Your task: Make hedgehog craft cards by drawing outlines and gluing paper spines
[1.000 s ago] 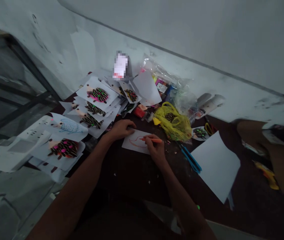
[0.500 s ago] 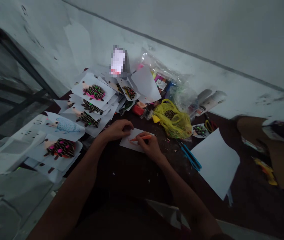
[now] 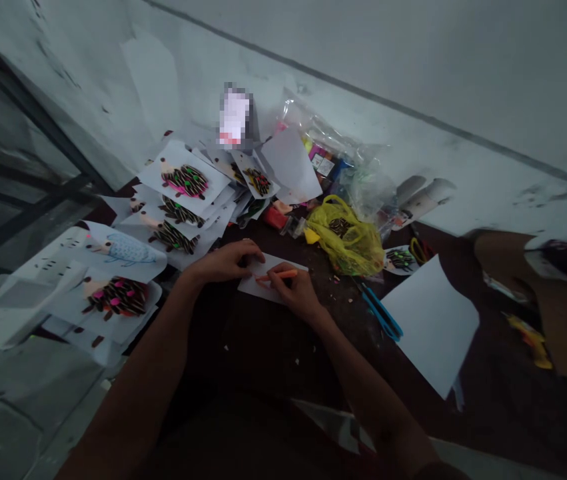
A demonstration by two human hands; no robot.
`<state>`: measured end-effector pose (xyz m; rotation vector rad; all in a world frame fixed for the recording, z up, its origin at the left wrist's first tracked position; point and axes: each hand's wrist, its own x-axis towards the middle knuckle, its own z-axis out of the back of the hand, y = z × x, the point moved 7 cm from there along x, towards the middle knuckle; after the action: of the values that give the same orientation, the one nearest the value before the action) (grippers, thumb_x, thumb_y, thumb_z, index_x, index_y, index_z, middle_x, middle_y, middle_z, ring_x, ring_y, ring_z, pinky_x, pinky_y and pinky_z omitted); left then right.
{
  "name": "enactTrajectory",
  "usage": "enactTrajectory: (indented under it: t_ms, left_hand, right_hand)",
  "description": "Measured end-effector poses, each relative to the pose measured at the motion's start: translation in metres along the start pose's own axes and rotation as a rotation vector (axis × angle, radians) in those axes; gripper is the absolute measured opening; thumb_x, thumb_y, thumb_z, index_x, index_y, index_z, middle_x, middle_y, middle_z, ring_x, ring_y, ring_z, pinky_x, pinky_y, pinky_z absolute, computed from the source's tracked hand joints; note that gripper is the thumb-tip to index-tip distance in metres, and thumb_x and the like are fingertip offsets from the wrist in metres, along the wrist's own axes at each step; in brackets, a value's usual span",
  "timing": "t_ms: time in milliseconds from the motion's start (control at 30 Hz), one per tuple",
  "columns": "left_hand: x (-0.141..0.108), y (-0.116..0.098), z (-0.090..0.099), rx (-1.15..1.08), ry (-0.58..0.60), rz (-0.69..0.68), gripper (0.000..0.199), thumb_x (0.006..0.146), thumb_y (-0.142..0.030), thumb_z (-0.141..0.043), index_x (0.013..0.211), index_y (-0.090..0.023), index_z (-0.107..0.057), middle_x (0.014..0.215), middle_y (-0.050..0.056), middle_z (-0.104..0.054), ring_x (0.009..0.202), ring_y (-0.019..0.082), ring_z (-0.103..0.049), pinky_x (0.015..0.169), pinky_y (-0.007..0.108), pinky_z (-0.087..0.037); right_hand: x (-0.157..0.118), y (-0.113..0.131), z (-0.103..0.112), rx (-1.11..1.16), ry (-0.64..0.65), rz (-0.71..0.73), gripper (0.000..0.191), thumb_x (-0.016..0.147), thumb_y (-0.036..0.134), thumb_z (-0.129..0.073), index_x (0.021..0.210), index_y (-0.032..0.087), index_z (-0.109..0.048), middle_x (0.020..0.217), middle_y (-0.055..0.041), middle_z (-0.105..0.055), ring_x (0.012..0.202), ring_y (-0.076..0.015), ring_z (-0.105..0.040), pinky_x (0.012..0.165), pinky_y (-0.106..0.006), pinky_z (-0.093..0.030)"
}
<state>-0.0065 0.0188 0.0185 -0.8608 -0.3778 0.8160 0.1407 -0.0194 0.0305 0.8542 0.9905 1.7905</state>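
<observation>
A small white sheet of paper (image 3: 263,288) lies on the dark table, with faint orange marks near its left part. My right hand (image 3: 296,291) grips an orange pen (image 3: 283,274) whose tip points left, at the paper. At the sheet's upper left edge rests my left hand (image 3: 233,260), its fingers bent and apart, steadying nothing but the paper's edge beneath. To the right of the hands sits a yellow plastic bag (image 3: 346,237) with small dark striped pieces inside.
Paper hedgehog pictures (image 3: 186,179) are piled at the left, some on a white plastic stool (image 3: 23,287). Blue scissors (image 3: 383,313) touch a large white sheet (image 3: 433,320) at the right. A lit phone (image 3: 236,117) leans on the wall; cardboard (image 3: 563,307) lies far right.
The view has shifted slightly. My right hand and the orange pen have moved a little left over the paper; my left hand stays at its edge.
</observation>
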Motion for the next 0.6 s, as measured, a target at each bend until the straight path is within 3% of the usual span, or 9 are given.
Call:
enactTrajectory:
  t_ms: [267, 600]
  left_hand:
    - [-0.001, 0.0031, -0.001, -0.023, 0.023, -0.015, 0.032, 0.076, -0.019, -0.062, 0.108, -0.019, -0.064, 0.104, 0.004, -0.058, 0.091, 0.018, -0.055, 0.082, 0.029, -0.044]
    - [-0.0009, 0.0049, -0.0004, -0.024, 0.007, -0.002, 0.031, 0.076, -0.022, -0.063, 0.107, -0.019, -0.064, 0.102, 0.004, -0.057, 0.086, 0.016, -0.054, 0.076, 0.027, -0.044]
  right_hand:
    - [-0.0013, -0.0002, 0.0017, 0.028, -0.042, 0.005, 0.025, 0.093, 0.037, -0.057, 0.087, 0.02, -0.074, 0.079, -0.0027, -0.07, 0.068, -0.0141, -0.062, 0.063, -0.025, -0.047]
    - [-0.0012, -0.0027, -0.0045, 0.035, -0.031, 0.026, 0.023, 0.092, 0.037, -0.058, 0.088, 0.021, -0.073, 0.085, -0.004, -0.073, 0.074, -0.0158, -0.066, 0.067, -0.027, -0.049]
